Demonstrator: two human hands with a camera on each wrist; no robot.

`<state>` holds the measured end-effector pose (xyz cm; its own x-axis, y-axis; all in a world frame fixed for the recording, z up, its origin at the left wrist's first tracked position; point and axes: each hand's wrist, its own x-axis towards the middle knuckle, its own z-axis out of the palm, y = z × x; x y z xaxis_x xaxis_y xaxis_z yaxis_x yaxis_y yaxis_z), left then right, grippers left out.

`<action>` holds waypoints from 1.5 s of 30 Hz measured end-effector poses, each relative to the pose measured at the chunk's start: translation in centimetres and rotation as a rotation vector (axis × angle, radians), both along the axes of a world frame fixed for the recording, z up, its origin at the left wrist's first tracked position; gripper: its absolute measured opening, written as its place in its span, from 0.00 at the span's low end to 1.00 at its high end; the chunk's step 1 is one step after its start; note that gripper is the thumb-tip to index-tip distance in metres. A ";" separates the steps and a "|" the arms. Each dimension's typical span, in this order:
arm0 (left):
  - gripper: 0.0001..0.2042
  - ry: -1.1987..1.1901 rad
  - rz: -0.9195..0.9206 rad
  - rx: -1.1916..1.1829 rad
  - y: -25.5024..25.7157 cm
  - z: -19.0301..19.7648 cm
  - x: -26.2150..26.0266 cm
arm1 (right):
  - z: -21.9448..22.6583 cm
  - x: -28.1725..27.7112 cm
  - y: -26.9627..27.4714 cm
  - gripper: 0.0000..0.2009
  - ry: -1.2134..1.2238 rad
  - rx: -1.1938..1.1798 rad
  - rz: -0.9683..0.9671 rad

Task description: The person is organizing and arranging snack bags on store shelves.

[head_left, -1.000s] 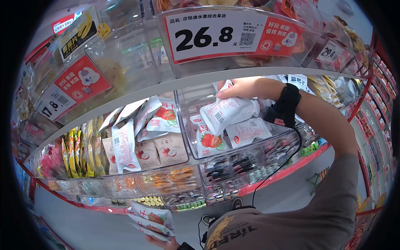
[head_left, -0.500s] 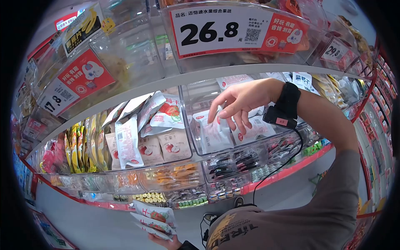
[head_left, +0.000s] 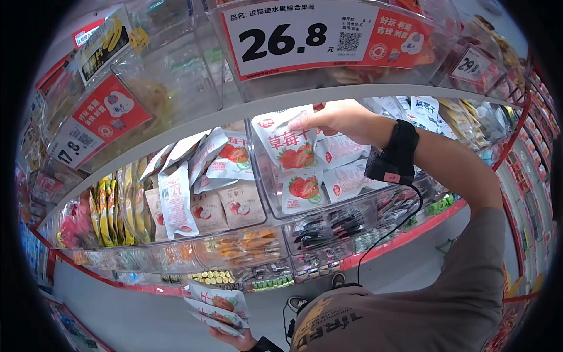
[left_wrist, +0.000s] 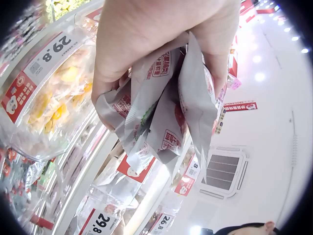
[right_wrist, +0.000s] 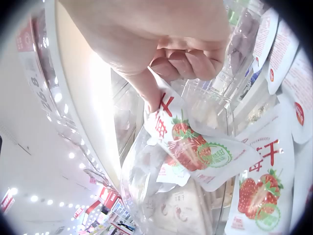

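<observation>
My right hand (head_left: 355,120) pinches a white dried-strawberry pouch (head_left: 284,144) near its top edge, over a clear bin. Its strawberry-printed front shows in the head view. In the right wrist view, the thumb presses on this pouch (right_wrist: 195,147) while the other fingers curl behind it. Another strawberry pouch (head_left: 302,192) lies in the bin just below, beside pouches with printed backs (head_left: 352,179). Low in the head view, my left hand (head_left: 236,340) grips several strawberry pouches (head_left: 220,308) in a fanned stack. They sit between thumb and fingers in the left wrist view.
Left of this bin, another holds strawberry pouches (head_left: 233,158) and dried-apple pouches (head_left: 243,205). A shelf edge (head_left: 234,111) with a large price sign (head_left: 293,41) runs close above my right hand. Lower bins (head_left: 246,252) hold other packets. A cable (head_left: 390,234) hangs from my right wrist.
My right hand had a pouch back-side out, then hovered loosely over it in the bin. Now it holds a pouch strawberry-side out, raised higher. The left hand keeps its stack.
</observation>
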<state>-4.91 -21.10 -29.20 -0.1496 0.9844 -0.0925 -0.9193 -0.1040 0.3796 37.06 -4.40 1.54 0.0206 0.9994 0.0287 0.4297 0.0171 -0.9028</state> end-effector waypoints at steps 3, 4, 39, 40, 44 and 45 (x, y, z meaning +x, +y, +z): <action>0.34 -0.039 -0.013 0.011 0.1 -0.1 -0.1 | -0.7 1.1 0.6 0.15 -0.066 -0.185 0.098; 0.34 -0.081 -0.028 0.017 0.1 -0.2 -0.2 | -0.7 1.1 0.5 0.15 -0.168 -0.279 0.151; 0.30 0.259 0.121 -0.161 -1.2 1.7 2.5 | 2.1 0.4 -0.7 0.16 -0.978 0.063 0.011; 0.30 0.326 0.155 -0.169 -1.3 1.9 2.7 | 1.2 0.8 -1.6 0.19 -1.063 0.332 0.099; 0.30 0.361 0.163 -0.093 -1.3 1.2 2.3 | 1.1 0.2 -5.6 0.25 -0.927 0.482 0.090; 0.30 0.437 0.192 -0.134 -1.1 1.4 2.5 | 1.1 0.0 -6.1 0.25 -0.769 0.440 0.082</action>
<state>-2.40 -22.23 -27.84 -0.3806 0.9188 -0.1047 -0.6402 -0.1801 0.7468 37.06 -10.49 2.61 -0.2339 0.8919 0.3869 0.8963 0.3521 -0.2698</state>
